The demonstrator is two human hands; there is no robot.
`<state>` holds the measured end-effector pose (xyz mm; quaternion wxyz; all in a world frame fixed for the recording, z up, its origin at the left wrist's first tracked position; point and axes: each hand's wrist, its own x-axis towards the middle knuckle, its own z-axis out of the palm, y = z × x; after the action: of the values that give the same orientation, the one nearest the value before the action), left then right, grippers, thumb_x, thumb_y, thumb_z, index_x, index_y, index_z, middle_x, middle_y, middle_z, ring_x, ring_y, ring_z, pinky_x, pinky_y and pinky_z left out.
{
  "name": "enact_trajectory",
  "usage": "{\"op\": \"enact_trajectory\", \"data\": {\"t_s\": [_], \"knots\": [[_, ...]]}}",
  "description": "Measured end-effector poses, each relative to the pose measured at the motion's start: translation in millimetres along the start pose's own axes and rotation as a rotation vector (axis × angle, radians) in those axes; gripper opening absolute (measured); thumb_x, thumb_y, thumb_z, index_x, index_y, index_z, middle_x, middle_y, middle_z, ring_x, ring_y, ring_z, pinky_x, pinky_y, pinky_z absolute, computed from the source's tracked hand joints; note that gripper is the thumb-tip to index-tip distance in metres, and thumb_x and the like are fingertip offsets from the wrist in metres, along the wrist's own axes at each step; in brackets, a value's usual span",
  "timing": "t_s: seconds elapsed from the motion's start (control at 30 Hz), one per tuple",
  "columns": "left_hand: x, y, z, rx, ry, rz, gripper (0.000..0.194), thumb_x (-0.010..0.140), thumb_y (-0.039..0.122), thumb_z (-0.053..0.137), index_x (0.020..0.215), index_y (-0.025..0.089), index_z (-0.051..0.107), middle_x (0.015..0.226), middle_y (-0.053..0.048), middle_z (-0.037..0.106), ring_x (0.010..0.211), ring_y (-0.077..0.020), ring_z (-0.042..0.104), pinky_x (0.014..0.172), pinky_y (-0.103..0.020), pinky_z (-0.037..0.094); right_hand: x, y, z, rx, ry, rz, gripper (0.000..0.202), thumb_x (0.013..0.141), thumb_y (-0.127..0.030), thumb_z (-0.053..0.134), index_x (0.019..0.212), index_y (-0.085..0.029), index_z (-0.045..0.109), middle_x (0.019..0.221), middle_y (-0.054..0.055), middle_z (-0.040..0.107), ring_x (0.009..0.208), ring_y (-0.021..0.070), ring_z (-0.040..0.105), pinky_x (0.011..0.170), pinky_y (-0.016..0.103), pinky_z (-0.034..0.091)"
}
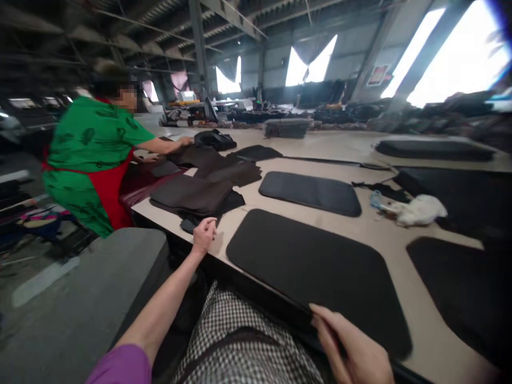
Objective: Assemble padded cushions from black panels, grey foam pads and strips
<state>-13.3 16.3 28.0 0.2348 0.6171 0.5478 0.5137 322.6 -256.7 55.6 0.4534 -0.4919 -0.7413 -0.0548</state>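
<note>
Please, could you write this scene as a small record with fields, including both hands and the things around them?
Left hand: curled at the table edge, near brown pieces; grip unclear
Right hand: at the near edge of the large black panel; grip unclear
Behind that panel: smaller dark panel, lying flat
Farther right: white bundle
Co-worker: green clothing, red apron, arms reaching over the table
</note>
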Motion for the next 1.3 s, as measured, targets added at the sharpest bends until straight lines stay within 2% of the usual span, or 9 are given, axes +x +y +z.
{"op": "enact_trajectory", "data": {"t_s": [0.17,0.23,0.33,0.43,0.6,0.77,1.03,1.17,1.3], "knots": [[9.3,1.8,-9.1,-0.123,0.005,-0.06,0.046,0.098,0.048,0.051,0.123,0.012,0.063,0.075,0.0,0.064,0.047,-0.0068,0.045,0.049,-0.02,0.041,-10.3,8.3,-33.4,-0.179,-0.112,0.212,0.021,0.109,-0.032,0.053,0.124,-0.028,0.066,0.114,0.004,0.075,0.097,0.0236,0.075,0.084,0.036,0.063],[7.2,12.8,-12.1,-0.079,-0.092,0.045,0.044,0.096,0.047,0.058,0.124,0.014,0.066,0.085,-0.003,0.07,0.058,-0.0091,0.057,0.059,-0.021,0.049,-11.7,21.6,-44.3,-0.283,-0.173,0.277,0.027,0.111,-0.041,0.047,0.12,-0.027,0.067,0.116,0.006,0.073,0.099,0.0256,0.074,0.081,0.038,0.062],[0.4,38.8,-6.7,0.135,-0.382,0.344,0.046,0.1,0.047,0.057,0.136,0.019,0.065,0.118,-0.009,0.075,0.099,-0.0181,0.072,0.094,-0.032,0.057,-4.6,46.1,-51.1,-0.392,-0.227,0.32,0.039,0.112,-0.049,0.04,0.119,-0.023,0.069,0.123,0.01,0.07,0.109,0.0294,0.07,0.091,0.044,0.06],[-3.4,63.7,16.8,0.327,-0.669,0.594,0.06,0.105,0.051,0.05,0.155,0.019,0.05,0.155,-0.012,0.059,0.143,-0.0246,0.055,0.123,-0.042,0.04,10.0,71.6,-46.0,-0.424,-0.269,0.315,0.049,0.112,-0.05,0.036,0.127,-0.016,0.067,0.135,0.017,0.065,0.124,0.0339,0.063,0.107,0.052,0.053],[-8.9,80.1,71.9,0.497,-0.908,0.764,0.076,0.107,0.062,0.038,0.167,0.015,0.03,0.174,-0.014,0.03,0.162,-0.0287,0.026,0.13,-0.048,0.024,17.0,105.5,-22.4,-0.518,-0.361,0.318,0.061,0.111,-0.053,0.036,0.148,-0.008,0.054,0.159,0.024,0.045,0.15,0.0388,0.039,0.117,0.058,0.043],[-25.7,76.4,98.7,0.633,-0.946,0.794,0.079,0.104,0.071,0.036,0.166,0.022,0.035,0.176,-0.012,0.025,0.163,-0.0295,0.023,0.131,-0.051,0.014,-1.3,111.7,-2.7,-0.58,-0.385,0.317,0.067,0.112,-0.055,0.029,0.161,-0.01,0.04,0.167,0.022,0.035,0.155,0.0376,0.032,0.122,0.061,0.033],[-29.8,78.6,98.9,0.671,-0.933,0.804,0.08,0.103,0.074,0.033,0.166,0.025,0.036,0.176,-0.011,0.026,0.163,-0.0273,0.024,0.131,-0.048,0.013,-12.4,122.3,1.8,-0.507,-0.297,0.277,0.067,0.111,-0.059,0.029,0.161,-0.015,0.041,0.166,0.019,0.037,0.152,0.0394,0.038,0.119,0.063,0.035],[-29.0,78.8,99.2,0.642,-0.932,0.801,0.078,0.102,0.072,0.037,0.165,0.026,0.037,0.175,-0.011,0.028,0.163,-0.0285,0.026,0.131,-0.049,0.015,-20.7,118.8,-22.4,-0.465,-0.285,0.303,0.053,0.113,-0.054,0.035,0.145,-0.017,0.058,0.155,0.017,0.054,0.142,0.0369,0.051,0.113,0.059,0.042],[-30.3,72.8,100.3,0.604,-0.901,0.827,0.074,0.103,0.068,0.044,0.166,0.029,0.037,0.174,-0.009,0.031,0.161,-0.0296,0.03,0.131,-0.051,0.019,-49.9,94.8,-74.3,-0.475,-0.153,0.493,0.035,0.112,-0.048,0.044,0.11,-0.023,0.068,0.124,0.01,0.073,0.113,0.0314,0.068,0.104,0.054,0.048]]}}
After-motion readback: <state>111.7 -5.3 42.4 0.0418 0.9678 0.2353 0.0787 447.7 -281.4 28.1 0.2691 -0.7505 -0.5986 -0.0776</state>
